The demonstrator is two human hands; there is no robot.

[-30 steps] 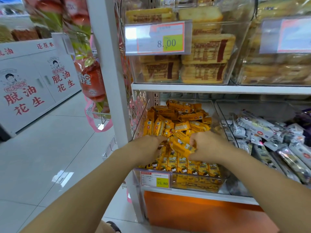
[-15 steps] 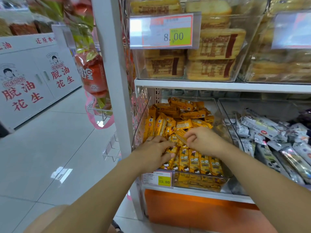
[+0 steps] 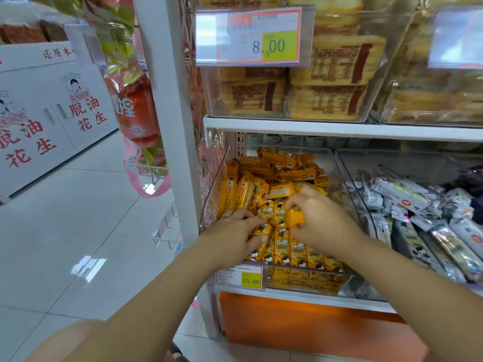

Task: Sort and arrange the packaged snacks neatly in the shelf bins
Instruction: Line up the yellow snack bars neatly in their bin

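Note:
A clear plastic bin [image 3: 347,199] on the lower shelf holds many yellow snack packets [image 3: 274,173]. Its front row stands upright and neat [image 3: 298,253]; the packets behind lie in a loose heap. Both my hands are inside this bin. My right hand [image 3: 317,218] pinches one yellow packet [image 3: 295,218] between thumb and fingers, just above the front row. My left hand [image 3: 232,231] lies with its fingers spread flat over the left end of the front row, pressing on the packets.
To the right, a second clear bin [image 3: 366,163] holds silver-grey snack packets [image 3: 407,202]. Above, bins of tan biscuit packs [image 3: 334,64] sit behind an 8.00 price tag [image 3: 251,37]. A 15.80 tag [image 3: 241,275] hangs on the yellow bin's front. A white shelf post [image 3: 167,100] stands to the left.
My right hand has come forward and down with a yellow packet pinched in it. My left hand has slid onto the left end of the front row. The view has moved closer.

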